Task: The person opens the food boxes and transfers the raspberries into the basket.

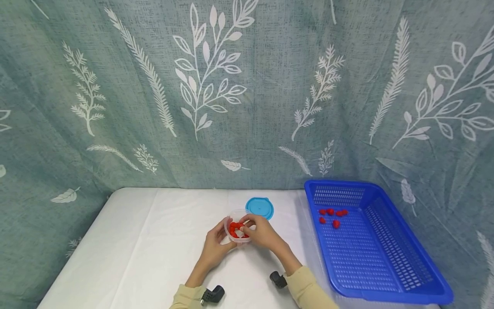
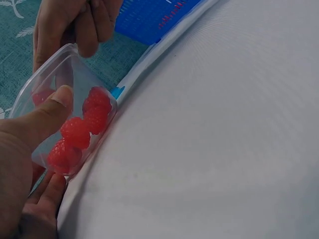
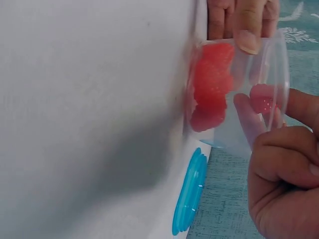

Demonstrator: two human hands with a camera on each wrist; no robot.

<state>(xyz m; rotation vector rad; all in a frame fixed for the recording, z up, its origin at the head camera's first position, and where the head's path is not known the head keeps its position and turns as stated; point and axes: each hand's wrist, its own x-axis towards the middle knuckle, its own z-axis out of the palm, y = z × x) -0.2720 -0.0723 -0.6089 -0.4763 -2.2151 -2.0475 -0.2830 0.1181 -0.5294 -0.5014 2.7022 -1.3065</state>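
My left hand (image 1: 216,245) holds a small clear plastic container (image 2: 92,75) by its side, the thumb pressed on the near wall. Several red raspberries (image 2: 76,132) lie on the container's bottom. My right hand (image 1: 264,234) reaches over the rim, and its thumb and finger pinch one raspberry (image 3: 261,102) inside the container, above the others. Just behind the container lies a round blue lid (image 1: 259,208), flat on the table.
To the right stands a blue plastic basket (image 1: 362,257) with slotted walls. Several more raspberries (image 1: 336,224) are scattered at its far left end. A white cloth covers the table (image 1: 154,253); a green leaf-patterned curtain (image 1: 262,107) hangs behind it.
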